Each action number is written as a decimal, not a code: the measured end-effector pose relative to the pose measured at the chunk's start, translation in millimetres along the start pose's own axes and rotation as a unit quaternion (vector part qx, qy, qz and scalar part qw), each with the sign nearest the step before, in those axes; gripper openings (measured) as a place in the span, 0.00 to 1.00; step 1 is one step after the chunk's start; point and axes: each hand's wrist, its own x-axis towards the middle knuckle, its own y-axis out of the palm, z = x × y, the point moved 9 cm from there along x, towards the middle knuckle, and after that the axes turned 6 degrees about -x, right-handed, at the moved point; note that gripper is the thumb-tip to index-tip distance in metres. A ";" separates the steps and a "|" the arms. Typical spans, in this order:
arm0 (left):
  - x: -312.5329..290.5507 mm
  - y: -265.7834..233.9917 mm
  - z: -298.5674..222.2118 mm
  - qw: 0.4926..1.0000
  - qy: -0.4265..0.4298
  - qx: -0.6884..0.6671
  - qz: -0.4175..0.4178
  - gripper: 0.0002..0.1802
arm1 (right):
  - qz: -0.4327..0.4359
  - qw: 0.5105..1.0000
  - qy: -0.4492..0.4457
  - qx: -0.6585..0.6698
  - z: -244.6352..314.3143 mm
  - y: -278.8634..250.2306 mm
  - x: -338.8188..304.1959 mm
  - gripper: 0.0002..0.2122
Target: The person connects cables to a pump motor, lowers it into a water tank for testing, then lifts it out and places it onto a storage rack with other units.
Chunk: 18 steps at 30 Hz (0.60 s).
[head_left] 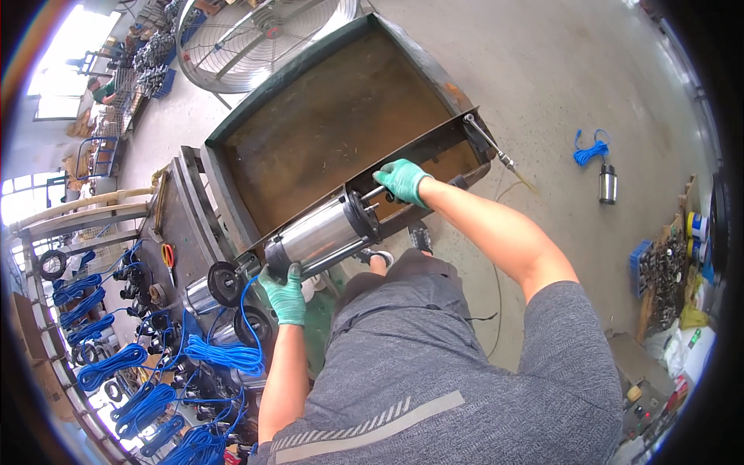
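Steel pump-like cylinder between two green-gloved hands

Mirror-smooth and round, the cylinder lies aslant on a dark metal frame along the near side of a shallow tank, whose broad floor is stained a matte rusty brown. Ribbed black collars finish both ends. The right hand, in knitted fabric, is curled closed around the outer end of a slim bright rod at the far collar. At the opposite end, the left hand is cupped at the near collar, thumb parted from fingers; I cannot tell how firmly it grips. Beside it runs a glossy blue cable, bundled lower down into a looped coil. Flat black discs cap neighbouring steel cylinders. Orange-handled scissors rest on the dull, scuffed metal bench. Beyond the tank stands a round wire-caged fan.
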 end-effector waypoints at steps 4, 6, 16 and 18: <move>-0.3 1.3 2.2 1.000 -0.012 -0.022 0.006 0.39 | -0.055 0.987 -0.081 -0.124 9.9 -11.3 -13.3 0.17; -0.1 2.4 0.3 0.999 -0.013 -0.031 0.004 0.40 | -0.123 0.914 -0.271 -0.276 34.0 -16.8 -36.2 0.17; 0.8 0.7 4.9 0.999 -0.027 -0.018 0.002 0.39 | -0.072 0.744 -0.435 -0.501 35.8 1.5 -53.4 0.21; 2.1 0.5 7.8 0.999 -0.020 -0.032 0.003 0.39 | -0.034 0.815 -0.412 -0.407 33.1 -6.2 -46.9 0.19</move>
